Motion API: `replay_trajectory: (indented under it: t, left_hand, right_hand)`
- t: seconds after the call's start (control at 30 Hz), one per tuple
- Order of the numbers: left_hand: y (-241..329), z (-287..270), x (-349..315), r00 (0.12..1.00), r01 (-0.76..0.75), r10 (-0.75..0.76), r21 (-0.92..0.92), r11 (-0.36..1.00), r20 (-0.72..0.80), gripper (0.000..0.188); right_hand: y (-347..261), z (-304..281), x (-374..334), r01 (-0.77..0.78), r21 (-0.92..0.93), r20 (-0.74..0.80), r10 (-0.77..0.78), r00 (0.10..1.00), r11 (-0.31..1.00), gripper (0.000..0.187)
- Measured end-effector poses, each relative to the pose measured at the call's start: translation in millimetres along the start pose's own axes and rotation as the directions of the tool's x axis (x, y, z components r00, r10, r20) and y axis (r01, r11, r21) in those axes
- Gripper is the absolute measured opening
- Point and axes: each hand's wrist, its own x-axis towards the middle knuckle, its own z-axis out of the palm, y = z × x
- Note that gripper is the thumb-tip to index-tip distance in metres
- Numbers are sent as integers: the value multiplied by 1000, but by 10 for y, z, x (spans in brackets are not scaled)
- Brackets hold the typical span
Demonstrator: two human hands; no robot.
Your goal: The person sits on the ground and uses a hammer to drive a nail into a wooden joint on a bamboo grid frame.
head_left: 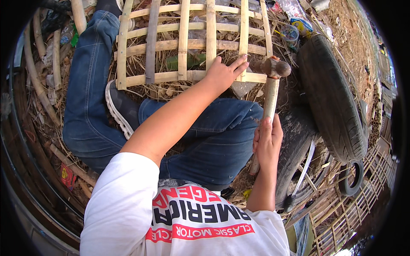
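A lattice panel of pale bamboo slats (183, 42) lies flat on the ground in front of me, its crossing strips joined in an open grid. My left hand (223, 76) rests at the near right part of the panel, fingers stretched out and apart over the slats. Whether a nail sits under those fingertips is too small to tell. In my right hand (269, 138) is a hammer (271, 96), gripped around its pale handle. Its rusty, rounded head points away from me, just right of the panel's near corner.
My bent legs in jeans (205, 141) lie close below the panel. A worn tyre (331, 98) leans at the right, with a smaller black ring (351, 178) and another bamboo lattice (341, 217) nearer. Bamboo poles (38, 77) and litter lie at the left.
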Motion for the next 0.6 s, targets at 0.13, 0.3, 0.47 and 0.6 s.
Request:
replay_trajectory:
  t: [0.13, 0.3, 0.47, 0.6]
  left_hand:
    - [4, -47, 15, 998, 19, -18, -18, 1000, 65, 67]
    - [13, -40, 32, 997, 14, -10, -50, 999, 77, 68]
    - [1, -6, -19, 1000, -4, 3, -48, 999, -15, 56]
    - [-1, -20, -24, 1000, 12, -11, -27, 1000, 15, 61]
  right_hand:
    - [311, 24, 216, -134, -151, 42, 141, 989, 980, 35]
    - [256, 22, 162, -105, -126, 65, 114, 991, 986, 34]
    - [-67, -3, -103, -12, -50, 49, 15, 999, 999, 32]
    - [3, -9, -38, 7, 39, 41, -8, 999, 999, 28]
